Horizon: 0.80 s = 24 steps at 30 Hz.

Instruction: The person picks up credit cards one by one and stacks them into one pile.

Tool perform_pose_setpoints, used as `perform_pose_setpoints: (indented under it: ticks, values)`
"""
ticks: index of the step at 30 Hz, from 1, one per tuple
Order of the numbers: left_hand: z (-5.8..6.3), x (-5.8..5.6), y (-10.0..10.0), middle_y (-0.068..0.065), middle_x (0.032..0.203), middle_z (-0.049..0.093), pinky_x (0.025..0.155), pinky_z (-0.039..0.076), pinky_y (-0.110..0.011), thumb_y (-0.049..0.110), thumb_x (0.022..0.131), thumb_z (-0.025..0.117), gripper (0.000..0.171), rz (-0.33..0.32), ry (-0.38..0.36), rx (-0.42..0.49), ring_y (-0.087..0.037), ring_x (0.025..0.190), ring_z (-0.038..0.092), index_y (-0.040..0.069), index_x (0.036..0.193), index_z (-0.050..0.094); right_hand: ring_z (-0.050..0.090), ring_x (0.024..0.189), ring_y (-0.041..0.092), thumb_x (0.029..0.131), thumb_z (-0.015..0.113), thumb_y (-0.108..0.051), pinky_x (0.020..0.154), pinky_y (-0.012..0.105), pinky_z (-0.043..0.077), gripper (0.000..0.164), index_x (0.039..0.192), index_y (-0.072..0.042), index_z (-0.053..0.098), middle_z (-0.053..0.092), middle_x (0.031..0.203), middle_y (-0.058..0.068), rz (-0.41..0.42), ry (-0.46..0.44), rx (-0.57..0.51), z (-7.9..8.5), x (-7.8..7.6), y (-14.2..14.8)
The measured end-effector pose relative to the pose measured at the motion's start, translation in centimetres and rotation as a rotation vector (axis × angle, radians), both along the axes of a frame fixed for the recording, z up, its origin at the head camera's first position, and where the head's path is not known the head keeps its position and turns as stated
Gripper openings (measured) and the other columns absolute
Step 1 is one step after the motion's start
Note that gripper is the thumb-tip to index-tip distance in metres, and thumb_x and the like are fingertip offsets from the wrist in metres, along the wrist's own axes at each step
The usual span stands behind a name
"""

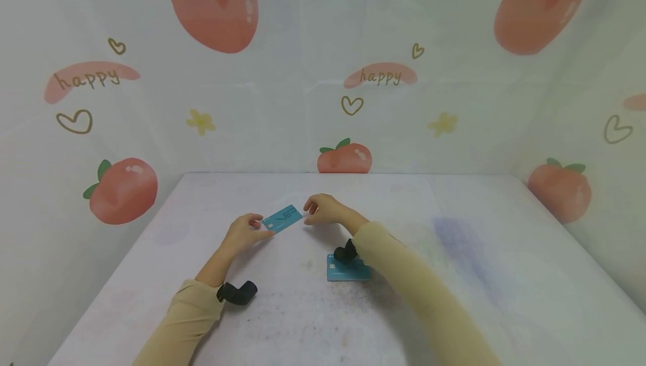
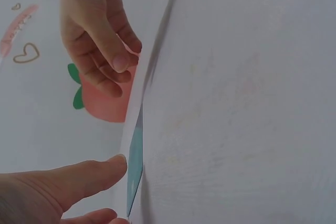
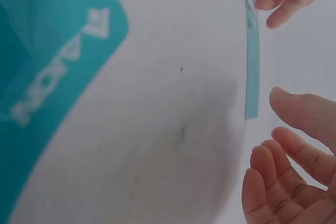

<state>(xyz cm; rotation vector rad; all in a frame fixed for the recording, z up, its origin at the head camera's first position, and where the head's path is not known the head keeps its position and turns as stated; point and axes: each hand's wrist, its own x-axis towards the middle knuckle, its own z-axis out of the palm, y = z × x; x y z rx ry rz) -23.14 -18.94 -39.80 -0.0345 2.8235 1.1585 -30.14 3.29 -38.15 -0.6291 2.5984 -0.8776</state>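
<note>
A teal plastic card (image 1: pixel 281 219) with large dark letters and a chip mark is tilted up at the middle of the table. My left hand (image 1: pixel 244 235) pinches its left end between thumb and fingers; the left wrist view shows this card (image 2: pixel 135 166) nearly edge-on. Just past the card's other end is my right hand (image 1: pixel 326 210), fingers loosely bent and apart from it. A gap separates that hand's fingertips (image 3: pixel 280 96) from the card in the right wrist view. Below the right wrist lies a second teal card (image 1: pixel 337 274), partly covered by the black wrist camera.
The white table (image 1: pixel 282 327) has dark specks near the front and a bluish smudge (image 1: pixel 464 254) on the right. Behind it hangs a white backdrop (image 1: pixel 282 108) printed with red fruit, hearts and the word happy. Each sleeve carries a black wrist camera (image 1: pixel 238 293).
</note>
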Motion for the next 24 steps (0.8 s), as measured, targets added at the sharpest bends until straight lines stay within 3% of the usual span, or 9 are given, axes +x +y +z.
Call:
perform_pose_setpoints:
  ticks: [11,24]
  values:
    - [-0.4,-1.0,0.1,-0.022,0.105,0.057,0.078,0.044,-0.037,0.024,0.077,0.073,0.058,0.010,-0.016,-0.053,-0.028,0.091,0.050,-0.009,0.121,0.053,0.055,0.091,0.018,0.080,0.072,-0.016,0.079,0.024,0.047,0.032,0.108,-0.005,0.063,0.063,0.104,0.010,-0.011,0.001,0.027,-0.6,-0.7,-1.4]
    - [-0.5,-1.2,0.3,-0.018,0.097,0.056,0.071,0.041,-0.031,0.022,0.076,0.074,0.055,0.028,-0.006,-0.089,-0.025,0.085,0.049,-0.009,0.117,0.055,0.056,0.097,0.019,0.081,0.071,-0.014,0.090,0.030,0.047,0.036,0.113,-0.002,0.061,0.063,0.108,0.012,-0.060,-0.027,0.035,-1.3,-1.2,-2.6]
